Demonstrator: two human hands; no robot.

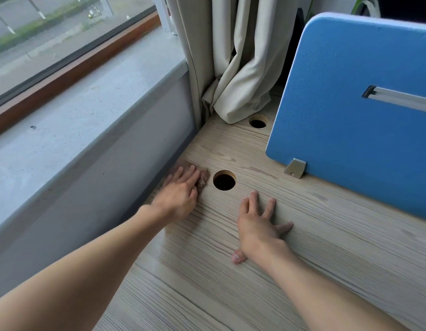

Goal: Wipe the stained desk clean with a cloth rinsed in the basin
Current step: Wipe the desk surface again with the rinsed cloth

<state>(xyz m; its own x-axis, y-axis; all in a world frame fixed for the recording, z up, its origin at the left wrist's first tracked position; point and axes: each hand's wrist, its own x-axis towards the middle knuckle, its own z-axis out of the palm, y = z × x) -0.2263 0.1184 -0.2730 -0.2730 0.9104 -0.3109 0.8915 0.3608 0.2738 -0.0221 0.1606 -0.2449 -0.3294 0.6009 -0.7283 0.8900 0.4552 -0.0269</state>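
Note:
A light wood-grain desk (314,247) fills the lower right of the head view. My left hand (181,189) lies with straight fingers on a small brownish cloth (203,177) and presses it flat against the desk, close to the wall and just left of a round cable hole (224,180). Most of the cloth is hidden under the hand. My right hand (257,228) rests flat on the bare desk with fingers spread, below and right of that hole. No basin is in view.
A blue partition panel (350,103) stands on the desk at the right, fixed by a metal bracket (295,167). A second cable hole (258,122) lies near beige curtains (233,68) in the corner. A grey windowsill (75,111) runs along the left.

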